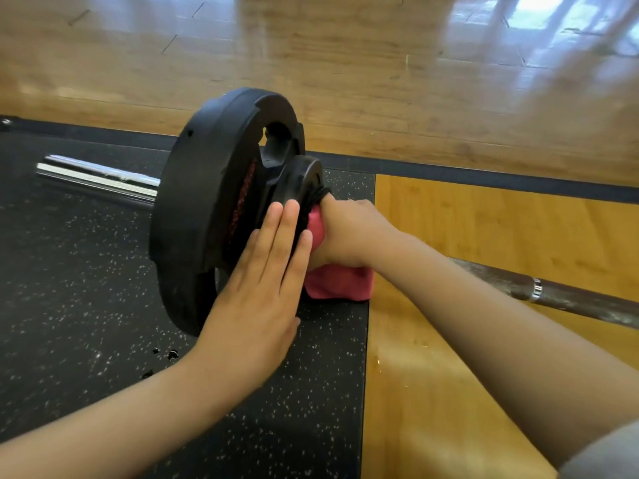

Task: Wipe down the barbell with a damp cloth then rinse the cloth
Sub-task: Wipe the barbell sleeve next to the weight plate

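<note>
Gym floor: black rubber mat (86, 305) w/ white speckles, set flush against a yellow wood panel (484, 229).

The barbell (567, 299) lies across both, running left to right. A pink cloth (337, 283) is wrapped round the bar just beside the small plate (297, 181), on the shaft side. The right hand (349, 233) grips it, fingers curled over the top of cloth and bar, thumb toward the plate, forearm coming in from the lower right. 1 loose fold of cloth hangs below the fist, down to the mat's edge. The fabric looks soft and matte.

The left hand (262, 271) is flat and holds nothing: 4 fingers straight and together, pressed against the plates' faces, fingertips on the small plate's rim, thumb low by the mat.

There are 2 plates, both black, matte and round. The big plate (200, 202) stands upright on the mat w/ a cut-out grip hole near the top and red markings on its face, too blurred to read. The small one sits right against it. A shiny chrome sleeve (100, 178) sticks out to the left, past the big plate. The shaft to the right is dull brown and scuffed, w/ 1 silver ring (537, 288) round it.

A few black crumbs (169, 354) lie on the mat near the left wrist. A dark border strip (484, 174) edges the platform. Beyond it is a glossy wood floor (345, 63) w/ window glare at the top right. A grey sleeve (605, 454) shows at the bottom right corner.
</note>
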`<state>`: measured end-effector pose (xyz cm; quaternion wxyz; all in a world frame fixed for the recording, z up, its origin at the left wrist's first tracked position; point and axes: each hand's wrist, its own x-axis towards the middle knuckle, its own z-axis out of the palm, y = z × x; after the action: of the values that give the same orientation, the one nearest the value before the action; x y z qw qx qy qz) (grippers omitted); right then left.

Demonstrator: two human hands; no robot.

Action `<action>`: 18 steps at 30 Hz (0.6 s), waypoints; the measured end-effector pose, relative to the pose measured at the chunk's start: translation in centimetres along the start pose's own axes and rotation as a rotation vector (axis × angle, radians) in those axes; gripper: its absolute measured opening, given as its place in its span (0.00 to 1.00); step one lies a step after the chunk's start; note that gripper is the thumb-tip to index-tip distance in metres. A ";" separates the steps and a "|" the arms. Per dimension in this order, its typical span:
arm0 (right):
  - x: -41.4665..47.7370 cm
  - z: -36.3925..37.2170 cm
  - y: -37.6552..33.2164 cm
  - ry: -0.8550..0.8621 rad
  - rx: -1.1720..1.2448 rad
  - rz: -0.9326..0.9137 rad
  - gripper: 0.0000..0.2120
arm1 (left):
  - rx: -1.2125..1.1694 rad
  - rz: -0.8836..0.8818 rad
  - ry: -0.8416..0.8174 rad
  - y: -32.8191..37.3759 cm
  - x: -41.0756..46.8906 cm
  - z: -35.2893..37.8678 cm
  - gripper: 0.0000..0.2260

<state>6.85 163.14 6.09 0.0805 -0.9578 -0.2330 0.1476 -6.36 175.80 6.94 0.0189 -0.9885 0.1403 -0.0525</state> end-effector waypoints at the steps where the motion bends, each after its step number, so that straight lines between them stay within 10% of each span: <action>1: -0.2 0.8 -0.1 0.072 0.013 0.007 0.38 | -0.004 0.001 0.013 -0.1 0.2 0.1 0.47; 7: -2.5 6.0 -1.2 0.587 -0.178 0.095 0.27 | -0.050 0.014 0.028 -0.4 0.5 0.3 0.44; 13: -2.3 2.8 -0.8 0.280 -0.079 0.040 0.22 | -0.528 0.231 0.011 1.7 -2.2 -0.1 0.25; 18: -2.0 -0.4 0.8 -0.148 0.325 0.085 0.42 | -1.660 -0.662 -0.373 4.4 -1.6 1.7 0.22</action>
<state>5.61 161.43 6.77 0.2104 -0.9277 -0.1706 0.2568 -8.86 172.08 4.82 -0.6922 -0.6667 -0.1632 0.2230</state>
